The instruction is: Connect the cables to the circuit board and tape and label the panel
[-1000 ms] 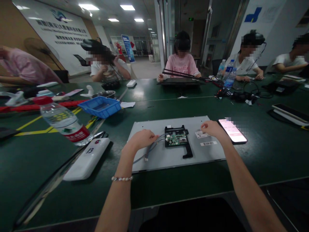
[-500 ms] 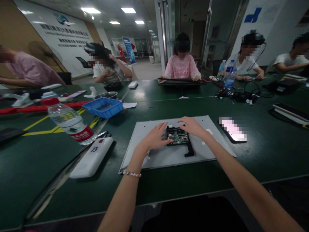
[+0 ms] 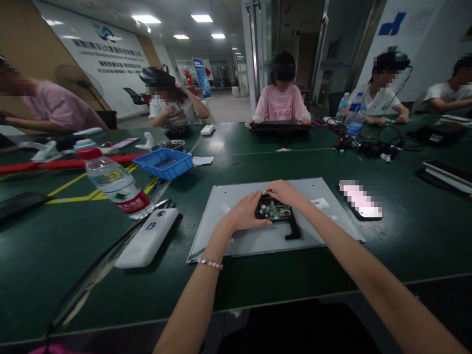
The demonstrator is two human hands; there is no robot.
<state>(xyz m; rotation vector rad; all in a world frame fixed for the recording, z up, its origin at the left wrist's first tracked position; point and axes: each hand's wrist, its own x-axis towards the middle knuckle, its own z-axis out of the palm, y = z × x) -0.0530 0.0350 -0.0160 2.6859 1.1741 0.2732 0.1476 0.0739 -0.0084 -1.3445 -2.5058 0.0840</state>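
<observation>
A flat grey display panel (image 3: 243, 243) lies on the green table in front of me. On its middle sits a black plastic frame (image 3: 294, 230) with a green circuit board (image 3: 276, 210) in it. My left hand (image 3: 246, 214) is curled round the frame's left side, thumb along the near edge and fingers towards the far edge. Bent over the far edge of the frame are the fingers of my right hand (image 3: 285, 191); their tips are partly hidden. The hands nearly meet at the far left corner.
Left of the panel are a white power bank (image 3: 149, 238) marked 13 and a water bottle (image 3: 120, 184). Beyond stands a blue tray (image 3: 164, 164). A phone (image 3: 361, 199) lies to the right. Across the table, a person in pink (image 3: 282, 103) holds a dark panel (image 3: 280, 127).
Both hands have closed in on the black frame. My right fingers have come down and left onto its far edge; my left thumb has moved along its near edge. The view has shifted slightly.
</observation>
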